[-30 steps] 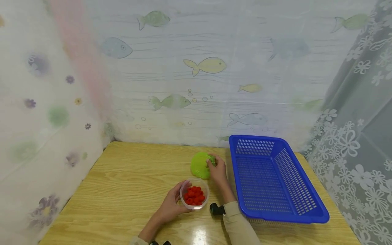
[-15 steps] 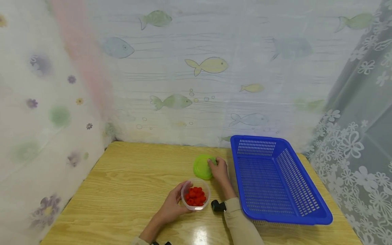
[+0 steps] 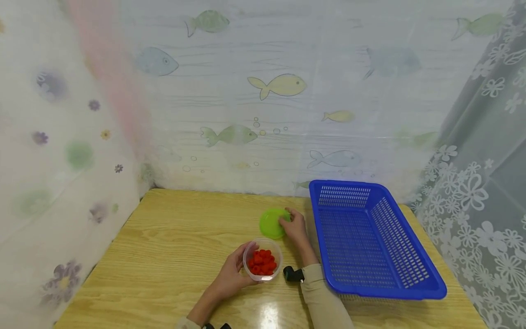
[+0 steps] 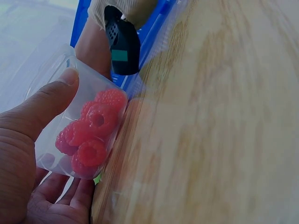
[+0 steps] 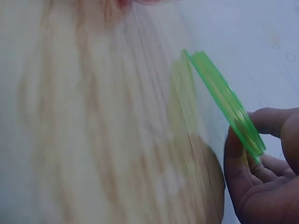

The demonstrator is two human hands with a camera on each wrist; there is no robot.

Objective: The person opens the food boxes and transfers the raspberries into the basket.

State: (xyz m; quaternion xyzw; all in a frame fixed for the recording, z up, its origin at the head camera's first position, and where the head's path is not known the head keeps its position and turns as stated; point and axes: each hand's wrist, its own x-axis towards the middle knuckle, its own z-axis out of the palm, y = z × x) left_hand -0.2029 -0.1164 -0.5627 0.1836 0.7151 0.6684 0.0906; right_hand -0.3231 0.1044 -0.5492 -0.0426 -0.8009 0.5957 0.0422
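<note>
The left hand [image 3: 231, 277] holds a clear tub [image 3: 266, 244] of red raspberries [image 3: 263, 263]. The right hand [image 3: 295, 228] pinches a green lid [image 3: 271, 223].

Bright red on the berries [image 3: 263, 263], clear (faintly milky up close) on the tub [image 3: 267, 243], lime green on the lid [image 3: 271, 223]. Deep blue and slotted on the basket [image 3: 357, 246]; yellow-brown grain along the counter [image 3: 185, 237]; beige on the sleeve [image 3: 323, 294]; green, blue and yellow fish [image 3: 286, 85] over the pale backdrop [image 3: 279, 45].
</note>
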